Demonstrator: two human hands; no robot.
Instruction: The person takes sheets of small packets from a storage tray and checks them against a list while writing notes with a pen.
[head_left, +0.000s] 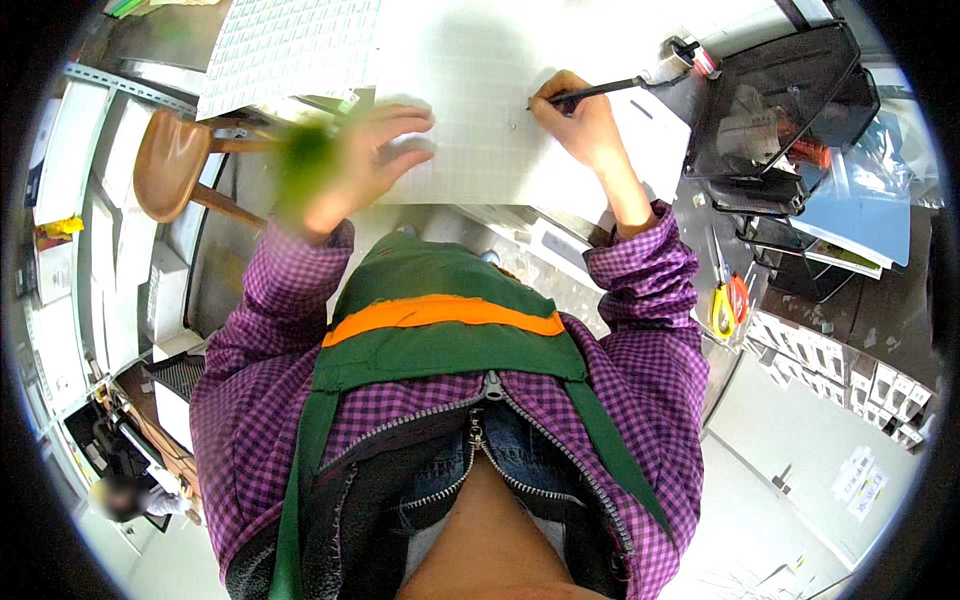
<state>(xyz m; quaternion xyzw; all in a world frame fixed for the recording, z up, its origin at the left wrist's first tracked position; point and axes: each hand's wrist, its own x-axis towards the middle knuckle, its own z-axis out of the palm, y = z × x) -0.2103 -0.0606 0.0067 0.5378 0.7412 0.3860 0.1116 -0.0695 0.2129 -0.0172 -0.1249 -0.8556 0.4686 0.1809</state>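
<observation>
1. The right hand (590, 128) has its fingers pinching a black pen (612, 88) over the big white sheet (475, 160), hiding the pen's lower part.
2. The left hand (368, 158) looks blurry, finger and thumb apart.
3. A green blur (308, 155) hides its edge.

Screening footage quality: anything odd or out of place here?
Yes: a blurry green patch at the outer side of the left hand. Its vivid colour and lack of clear outline look odd; I can't tell what it is.
</observation>
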